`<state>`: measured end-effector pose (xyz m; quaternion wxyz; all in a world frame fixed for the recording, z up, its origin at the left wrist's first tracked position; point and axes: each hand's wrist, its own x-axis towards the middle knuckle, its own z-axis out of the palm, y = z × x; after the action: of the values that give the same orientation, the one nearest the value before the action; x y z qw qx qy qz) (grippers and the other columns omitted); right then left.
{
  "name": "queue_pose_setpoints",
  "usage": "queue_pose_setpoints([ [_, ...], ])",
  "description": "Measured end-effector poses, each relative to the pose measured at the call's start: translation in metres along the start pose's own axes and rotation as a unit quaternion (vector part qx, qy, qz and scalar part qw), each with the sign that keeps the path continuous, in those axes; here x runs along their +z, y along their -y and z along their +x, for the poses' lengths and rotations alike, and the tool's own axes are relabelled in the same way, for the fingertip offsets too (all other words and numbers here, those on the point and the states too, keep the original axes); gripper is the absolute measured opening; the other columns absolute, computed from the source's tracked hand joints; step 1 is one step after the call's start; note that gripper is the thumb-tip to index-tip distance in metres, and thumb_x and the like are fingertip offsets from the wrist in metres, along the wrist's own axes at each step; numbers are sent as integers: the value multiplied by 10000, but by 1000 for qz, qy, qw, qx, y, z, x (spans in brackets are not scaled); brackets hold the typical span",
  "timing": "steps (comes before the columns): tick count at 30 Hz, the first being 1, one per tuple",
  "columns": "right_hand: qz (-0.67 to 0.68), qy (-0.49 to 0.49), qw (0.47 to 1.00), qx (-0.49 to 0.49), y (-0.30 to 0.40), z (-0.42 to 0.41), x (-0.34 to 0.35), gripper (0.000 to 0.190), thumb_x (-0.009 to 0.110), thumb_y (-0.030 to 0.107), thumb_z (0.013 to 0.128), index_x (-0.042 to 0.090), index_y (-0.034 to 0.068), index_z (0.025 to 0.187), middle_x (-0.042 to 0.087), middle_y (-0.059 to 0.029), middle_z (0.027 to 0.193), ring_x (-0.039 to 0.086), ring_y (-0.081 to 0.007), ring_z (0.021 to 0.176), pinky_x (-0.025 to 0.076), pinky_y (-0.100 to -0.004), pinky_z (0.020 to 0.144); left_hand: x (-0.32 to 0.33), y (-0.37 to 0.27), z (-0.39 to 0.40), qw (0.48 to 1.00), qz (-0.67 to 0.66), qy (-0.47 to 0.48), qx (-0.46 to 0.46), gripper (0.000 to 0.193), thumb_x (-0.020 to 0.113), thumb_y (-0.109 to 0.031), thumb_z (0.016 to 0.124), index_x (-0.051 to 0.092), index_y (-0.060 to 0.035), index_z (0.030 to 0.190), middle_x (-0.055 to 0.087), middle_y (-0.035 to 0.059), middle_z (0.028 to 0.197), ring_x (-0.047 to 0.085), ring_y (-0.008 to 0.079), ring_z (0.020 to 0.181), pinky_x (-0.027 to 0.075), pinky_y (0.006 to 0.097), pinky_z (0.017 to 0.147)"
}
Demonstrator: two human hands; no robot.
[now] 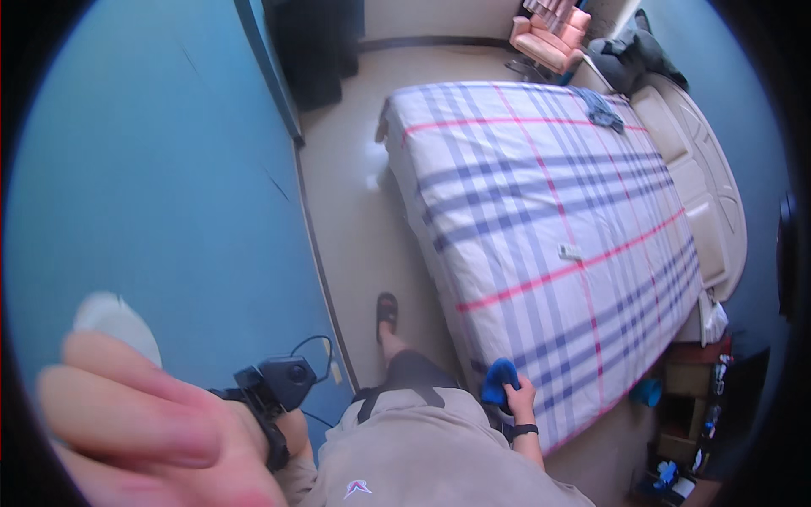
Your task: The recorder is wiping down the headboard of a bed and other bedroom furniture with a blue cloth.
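Raised close to the camera at the lower left, my left hand (146,431) has its fingers curled, with a white rounded object (120,323) behind the fingertips; whether it grips this object is unclear. A small black camera device (285,383) with a cable is strapped at that wrist. My right hand (521,399) holds a blue cloth-like item (499,380) beside the near edge of the bed. A plaid sheet (545,184) covers the bed, and on it lie a small white remote control (569,252) and a crumpled grey-blue cloth (599,109).
A blue wall (158,177) runs along the left, with a strip of tiled floor (355,215) between it and the bed. The cream headboard (709,190) stands at the right. A pink armchair (551,38) is at the top; a cluttered wooden shelf unit (687,396) stands lower right.
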<state>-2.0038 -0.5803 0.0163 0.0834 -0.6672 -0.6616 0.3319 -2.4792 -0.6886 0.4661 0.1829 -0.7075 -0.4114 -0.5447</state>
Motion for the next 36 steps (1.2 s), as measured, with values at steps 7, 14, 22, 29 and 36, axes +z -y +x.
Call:
queue_pose_setpoints([
  [7,96,107,988,-54,176,201,98,370,737,194,759,707,8,1077,740,-148,936,708,-222,843,537,-346,777,30,96,27,992,128,8,13,150,449,-226,1008,459,-95,936,526,48,869,533,164,597,419,283,497],
  [14,48,86,941,-323,434,336,119,384,710,130,738,691,63,1115,663,-165,969,642,-360,927,514,-415,843,57,249,60,985,100,-121,-78,86,513,-181,934,504,-126,868,509,27,778,534,180,579,415,312,503],
  [22,7,20,977,-212,511,447,141,385,716,161,747,700,73,1122,681,-182,976,661,-349,941,516,-393,834,27,485,87,997,-60,2,-57,95,623,-167,818,613,-120,900,575,27,766,519,165,545,355,266,469],
  [29,1,-18,995,-100,577,504,148,405,716,181,745,698,67,1133,688,-201,1002,664,-360,940,513,-412,846,58,634,140,976,-214,1,-49,172,716,-203,739,710,-99,876,614,25,752,474,93,532,297,223,461],
  [36,39,-9,997,-71,670,638,211,400,700,211,719,712,89,1100,686,-201,944,658,-375,912,524,-430,824,73,839,180,879,-428,196,78,204,701,-99,775,713,-66,976,692,61,942,556,149,634,354,252,487],
])
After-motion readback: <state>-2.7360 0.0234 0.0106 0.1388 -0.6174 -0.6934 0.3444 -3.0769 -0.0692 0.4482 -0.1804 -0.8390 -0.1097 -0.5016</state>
